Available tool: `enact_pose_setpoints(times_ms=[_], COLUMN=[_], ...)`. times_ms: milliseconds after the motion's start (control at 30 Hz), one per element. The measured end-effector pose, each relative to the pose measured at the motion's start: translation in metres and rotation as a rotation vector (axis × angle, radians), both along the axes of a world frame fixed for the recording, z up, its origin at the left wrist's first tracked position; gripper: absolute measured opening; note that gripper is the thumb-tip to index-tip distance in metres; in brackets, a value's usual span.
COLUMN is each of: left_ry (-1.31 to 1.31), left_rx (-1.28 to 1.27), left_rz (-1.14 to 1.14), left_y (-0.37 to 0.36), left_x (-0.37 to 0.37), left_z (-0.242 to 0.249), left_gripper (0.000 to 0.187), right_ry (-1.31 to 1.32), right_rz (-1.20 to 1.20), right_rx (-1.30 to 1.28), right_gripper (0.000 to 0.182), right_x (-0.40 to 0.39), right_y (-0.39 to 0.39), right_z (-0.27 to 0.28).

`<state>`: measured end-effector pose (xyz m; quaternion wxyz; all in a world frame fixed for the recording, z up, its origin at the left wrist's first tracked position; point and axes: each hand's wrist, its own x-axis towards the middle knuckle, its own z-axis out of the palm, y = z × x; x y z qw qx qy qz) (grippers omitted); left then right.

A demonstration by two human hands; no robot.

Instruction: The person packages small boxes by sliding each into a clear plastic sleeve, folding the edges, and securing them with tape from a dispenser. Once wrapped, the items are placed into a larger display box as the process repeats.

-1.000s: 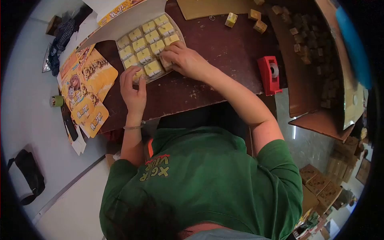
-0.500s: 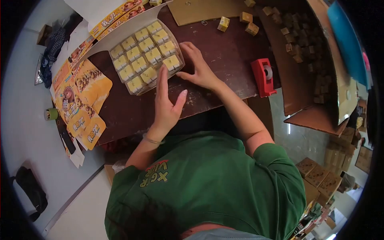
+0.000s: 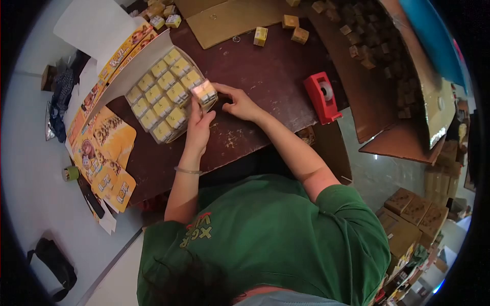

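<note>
A display carton (image 3: pixel 133 60) with its printed lid flap raised stands on the table, holding rows of small yellow boxes (image 3: pixel 153 94) in a clear tray. At its near right corner one small yellow box (image 3: pixel 204 92) sits higher than the others and tilted. My left hand (image 3: pixel 196 128) has its fingertips against this box's near left side, the thumb apart from them. From the right, my right hand (image 3: pixel 241 105) reaches its fingers to the box's other side, thumb bent below. The box is between the fingers of both hands. Some fingertips are hidden behind it.
A red tape dispenser (image 3: pixel 322 98) stands at the table's right edge. Loose small boxes (image 3: pixel 261 36) lie at the back, near a cardboard flap (image 3: pixel 217 23). On the right, a large open carton (image 3: pixel 339 76) holds many small boxes. Flat printed cards (image 3: pixel 115 153) lie on the left.
My hands have come together on the corner box, which now sits raised and tilted. Before, both were open beside the tray. The whole view has shifted slightly.
</note>
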<state>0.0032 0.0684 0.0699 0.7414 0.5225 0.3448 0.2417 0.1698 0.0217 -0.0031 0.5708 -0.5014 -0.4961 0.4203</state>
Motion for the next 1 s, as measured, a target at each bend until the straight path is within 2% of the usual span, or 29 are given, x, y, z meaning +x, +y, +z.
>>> enact_pose_setpoints(times_ms=[33, 100, 133, 167, 233, 267, 300, 333, 367, 433, 467, 533, 567, 633, 700, 733, 767, 800, 867, 933, 967, 1000], left_ry=[-0.056, -0.158, -0.117, -0.077, 0.010, 0.089, 0.122, 0.109, 0.133, 0.088, 0.053, -0.040, -0.075, -0.015, 0.112, 0.103, 0.140, 0.241, 0.359, 0.467, 0.488, 0.497], left_rx=[-0.015, -0.005, 0.111, 0.227, 0.506, 0.672, 0.798, 0.845, 0.864, 0.858, 0.860, 0.926, 0.961, 0.978, 0.777, 0.774, 0.622, 0.700, 0.794, 0.870, 0.760, 0.970], left_rz=[0.006, 0.058, 0.108, 0.160, 0.153, 0.067, -0.066, -0.180, -0.239, -0.385, -0.343, -0.249, -0.200, 0.118, 0.509, 0.694, 0.831, 0.876, 0.911, 0.847, 0.805, 0.792], left_y=[-0.001, -0.006, -0.015, -0.025, -0.054, -0.064, -0.072, -0.079, -0.083, -0.079, -0.078, -0.059, -0.049, -0.019, 0.016, 0.039, 0.066, 0.098, 0.146, 0.198, 0.220, 0.251], left_x=[-0.003, -0.006, -0.010, -0.014, -0.019, -0.025, -0.024, -0.022, -0.015, -0.012, -0.011, -0.021, -0.030, -0.063, -0.109, -0.126, -0.150, -0.180, -0.209, -0.220, -0.217, -0.213], left_z=[0.000, -0.007, -0.017, -0.024, -0.008, -0.009, 0.005, -0.001, 0.003, -0.005, -0.002, 0.012, 0.019, 0.030, 0.028, 0.030, 0.021, 0.000, -0.002, -0.010, -0.009, -0.013], left_gripper=[0.075, 0.078, 0.078, 0.078, 0.079, 0.080, 0.077, 0.071, 0.058, 0.046, 0.034, 0.031, 0.029, 0.020, 0.013, 0.014, 0.016, 0.017, 0.018, 0.019, 0.021, 0.022], right_ry=[0.105, 0.019, -0.039, -0.191, -0.524, -0.420, -0.432, -0.633, -0.855, -0.642, -0.543, -0.720, -0.693, -0.642, -0.606, -0.608, -0.660, -0.714, -0.804, -0.864, -0.880, -0.897], right_rz=[0.046, 0.008, -0.002, -0.105, -0.388, -0.503, -0.610, -0.705, -0.781, -0.576, -0.441, -0.315, -0.258, -0.229, -0.258, -0.284, -0.303, -0.331, -0.329, -0.333, -0.329, -0.332], right_rx=[0.007, -0.027, -0.062, -0.073, 0.083, 0.066, 0.075, 0.049, 0.119, -0.039, -0.111, 0.043, 0.053, 0.001, 0.013, 0.036, 0.034, 0.026, -0.005, -0.022, -0.025, -0.023], right_gripper=[0.070, 0.063, 0.061, 0.056, 0.050, 0.043, 0.041, 0.039, 0.036, 0.037, 0.037, 0.035, 0.034, 0.031, 0.026, 0.023, 0.022, 0.021, 0.019, 0.019, 0.019, 0.019], right_x=[0.003, 0.009, 0.015, 0.025, 0.064, 0.085, 0.111, 0.123, 0.136, 0.129, 0.119, 0.102, 0.093, 0.074, 0.065, 0.062, 0.057, 0.053, 0.046, 0.040, 0.037, 0.035], right_y=[0.003, 0.003, 0.005, 0.007, 0.016, 0.022, 0.035, 0.037, 0.048, 0.056, 0.063, 0.069, 0.068, 0.058, 0.041, 0.032, 0.023, 0.013, 0.002, 0.000, 0.000, 0.003], right_z=[0.000, 0.005, 0.011, 0.018, 0.032, 0.048, 0.046, 0.071, 0.071, 0.092, 0.101, 0.080, 0.068, 0.047, 0.018, 0.008, 0.006, 0.004, 0.005, 0.009, 0.014, 0.015])
